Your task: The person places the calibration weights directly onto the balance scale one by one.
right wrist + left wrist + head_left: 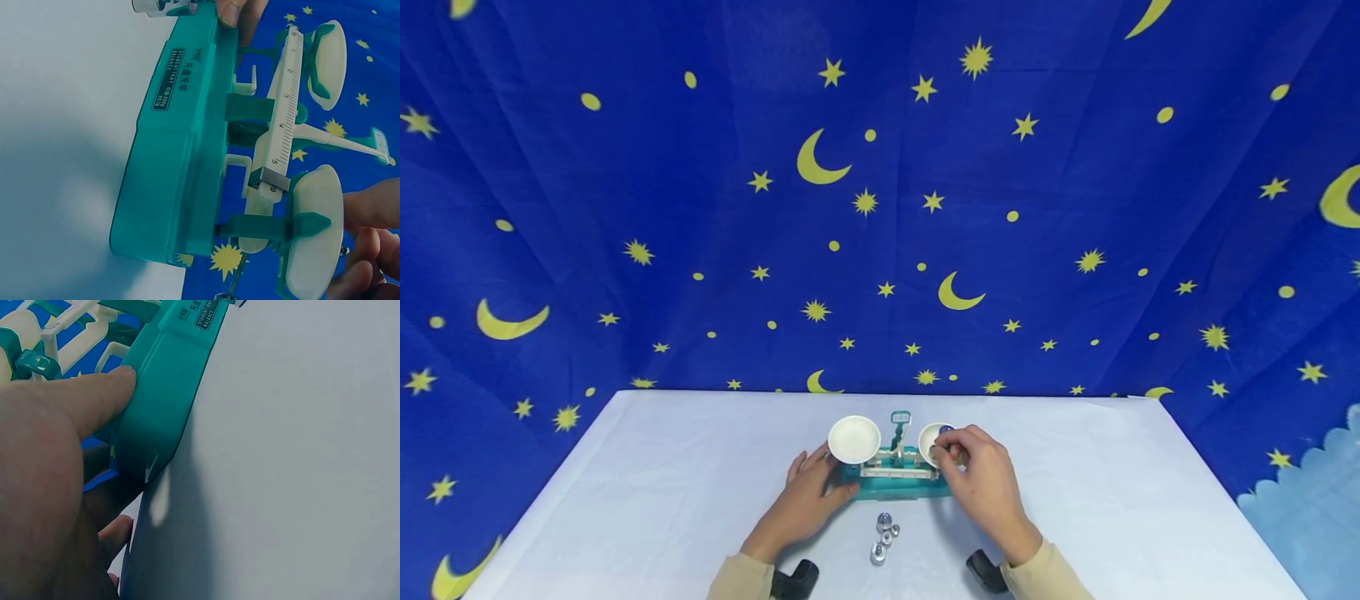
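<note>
A teal student tray balance [901,488] with two white pans stands on the table. My left hand [805,502] grips the left end of its base; in the left wrist view the thumb lies on top of the base [169,387] and the other fingers are partly hidden behind it. Over the right pan [927,439], my right hand [987,483] has its fingers curled, pinching a small metal weight [344,251] mostly covered by the fingertips. A larger shiny weight [947,430] shows at that pan, partly behind the fingers. The left pan [854,440] holds nothing visible.
Several metal weights [884,522] stand on the white table [662,483] in front of the balance. A sliding rider [270,179] sits on the graduated beam [286,119]. Behind the table hangs a blue cloth [737,233] with yellow moons and stars.
</note>
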Available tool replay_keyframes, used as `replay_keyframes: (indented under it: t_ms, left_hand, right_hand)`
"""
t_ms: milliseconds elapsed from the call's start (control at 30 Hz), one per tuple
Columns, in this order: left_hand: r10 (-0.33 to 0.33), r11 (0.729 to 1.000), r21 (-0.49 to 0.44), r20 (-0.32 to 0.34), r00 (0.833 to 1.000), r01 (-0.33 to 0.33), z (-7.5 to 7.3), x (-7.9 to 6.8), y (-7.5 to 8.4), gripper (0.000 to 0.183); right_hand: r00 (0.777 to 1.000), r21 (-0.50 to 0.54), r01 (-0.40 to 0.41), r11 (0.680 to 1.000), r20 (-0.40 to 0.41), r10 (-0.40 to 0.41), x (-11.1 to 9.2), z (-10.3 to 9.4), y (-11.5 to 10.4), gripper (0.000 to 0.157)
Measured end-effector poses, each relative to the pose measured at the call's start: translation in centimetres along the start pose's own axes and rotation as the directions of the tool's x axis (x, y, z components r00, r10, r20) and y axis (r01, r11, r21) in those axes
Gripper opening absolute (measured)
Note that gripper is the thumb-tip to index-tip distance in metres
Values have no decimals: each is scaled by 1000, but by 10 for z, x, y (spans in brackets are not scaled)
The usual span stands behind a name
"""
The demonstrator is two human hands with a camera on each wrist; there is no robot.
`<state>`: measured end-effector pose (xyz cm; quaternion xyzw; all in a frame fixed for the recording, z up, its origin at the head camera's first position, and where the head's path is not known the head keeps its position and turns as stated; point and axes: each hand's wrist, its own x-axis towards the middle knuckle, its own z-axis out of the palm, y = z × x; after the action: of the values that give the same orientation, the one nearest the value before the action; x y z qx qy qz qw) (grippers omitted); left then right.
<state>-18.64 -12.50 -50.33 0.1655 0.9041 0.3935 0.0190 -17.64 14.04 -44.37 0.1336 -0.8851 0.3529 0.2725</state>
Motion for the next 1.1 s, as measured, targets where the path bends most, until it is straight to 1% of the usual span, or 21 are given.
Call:
replay_keyframes:
  t_ms: [200,433,533,733,933,1100]
  left_hand:
    - [-8,1000,7,4,1000,8,1,1,-1,74]
    - [-7,1000,9,-2,1000,7,1,1,0,73]
    - [-14,1000,5,1,1000,14,1,1,1,74]
    - [-1,1000,2,-8,1000,1,2,0,0,73]
    - [-6,1000,8,-12,1000,6,2,1,-1,73]
    - [-5,1000,17,-8,1000,5,1,1,-2,74]
  right_hand:
    - [999,32,14,999,-32,-13,-1,-3,0,17]
    - [999,75,29,997,-42,-26,-2,-4,-5,16]
    - [999,78,31,996,-34,-28,-4,-4,-8,17]
    - [1000,86,30,996,-12,-29,-9,-4,-13,18]
    - [999,129,22,991,23,-26,-15,-1,-19,20]
    - [997,172,40,984,52,-50,-21,3,-25,20]
